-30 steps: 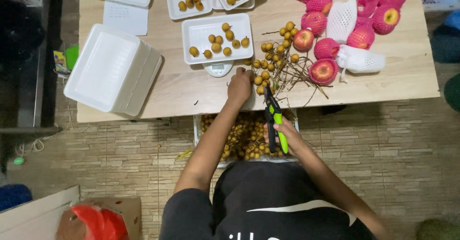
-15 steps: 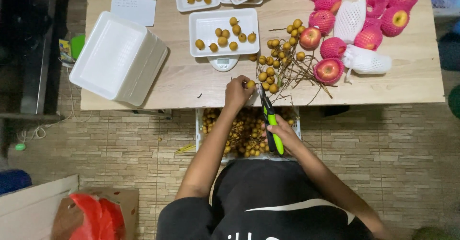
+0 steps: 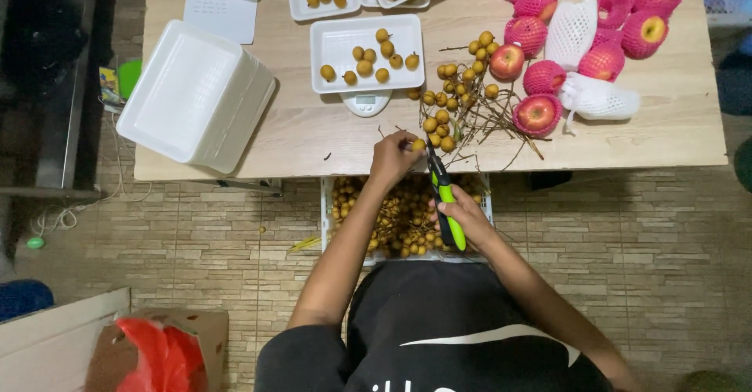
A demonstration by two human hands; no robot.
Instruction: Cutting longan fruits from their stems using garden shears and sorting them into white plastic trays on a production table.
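While the person leans over the pale wooden bench [image 3: 313, 137], the scene reads so:

Step in hand: snipping single small tan round fruits off a twiggy brown bunch [image 3: 458, 106], as it looks.
Left hand [image 3: 394, 155]: reaches to the bench's near edge, its grip pinched together on one small tan fruit [image 3: 418, 145] at the bunch's near end.
Right hand [image 3: 466, 218]: below the bench edge, its grip closed around the green-handled black-bladed scissors [image 3: 445, 200], blades pointing up at that fruit.
Next move calls for: probably blades meeting the stem just beside the pinched fruit, clear of fingertips.
Loose fruit: some lies in the white foam tray [image 3: 337, 47] atop the small white scale [image 3: 365, 102].
Below: a white crate of tan fruit [image 3: 392, 220] sits on the floor under the arms.
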